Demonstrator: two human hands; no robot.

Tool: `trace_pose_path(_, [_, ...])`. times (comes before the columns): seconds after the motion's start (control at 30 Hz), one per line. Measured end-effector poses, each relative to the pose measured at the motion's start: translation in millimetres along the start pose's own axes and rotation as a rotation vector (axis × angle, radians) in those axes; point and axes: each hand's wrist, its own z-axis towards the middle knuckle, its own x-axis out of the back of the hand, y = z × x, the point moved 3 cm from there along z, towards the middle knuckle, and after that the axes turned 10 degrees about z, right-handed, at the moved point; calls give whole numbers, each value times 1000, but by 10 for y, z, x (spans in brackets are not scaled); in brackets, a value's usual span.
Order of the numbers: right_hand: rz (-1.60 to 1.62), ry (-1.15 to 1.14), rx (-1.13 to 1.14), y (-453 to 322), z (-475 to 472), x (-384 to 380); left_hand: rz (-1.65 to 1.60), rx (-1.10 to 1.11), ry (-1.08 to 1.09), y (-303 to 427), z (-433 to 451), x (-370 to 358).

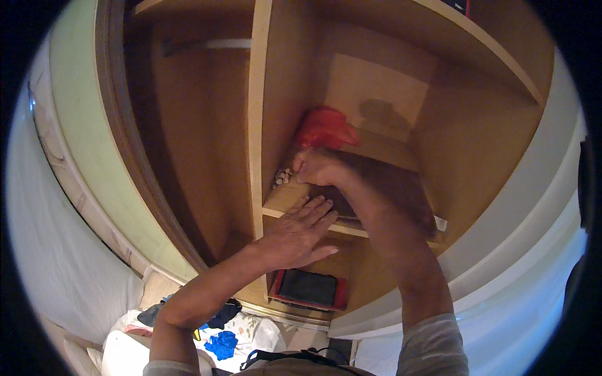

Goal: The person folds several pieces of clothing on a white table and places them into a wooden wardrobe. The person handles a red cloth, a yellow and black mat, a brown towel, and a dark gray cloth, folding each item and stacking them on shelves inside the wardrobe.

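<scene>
My left hand [301, 230] is spread, palm down, at the front edge of a wooden wardrobe shelf [288, 196], its fingertips beside a flat dark item [395, 183]. Farther in, my right hand [320, 168] is curled above that item's left part; whether its fingers hold anything is hidden. Just left of it lies a small heap of pale, knobbly pieces [282, 176] against the divider. A crumpled red plastic bag [327, 128] rests behind my right hand, towards the shelf's back left.
The upright divider [257, 117] separates this shelf from a hanging compartment with a rail [225, 44]. Below are a black flat item [308, 287] and red ones. Blue cloth [221, 345] lies on a pale patterned fabric at the bottom; white curtains hang right.
</scene>
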Motion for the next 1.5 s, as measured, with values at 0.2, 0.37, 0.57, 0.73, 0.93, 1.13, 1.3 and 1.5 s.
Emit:
trace_pose_path(0.2, [-113,108,-1,-97,17,-108,46,-28,1,30,28,86])
trace_pose_path(0.37, [127,337,-41,116,-543,185,-16,114,-72,-172,114,151])
trace_pose_path(0.57, [-246,454,-119,555,-1528,278,140,257,-222,-534,340,107])
trace_pose_path(0.73, [-110,299,-392,698,-2079,204,162,266,-370,-606,463,-33])
trace_pose_path(0.93, [-80,362,-377,676,-2117,144,99,381,-275,-664,442,-78])
trace_pose_path(1.13, [-69,406,-378,690,-2135,138,71,486,-395,-837,567,-229])
trace_pose_path(1.3, [-92,448,-319,583,-2149,199,155,447,-295,-728,607,-182])
trace_pose_path(1.5, [148,699,-327,445,-2490,395,-58,109,-72,-416,385,227])
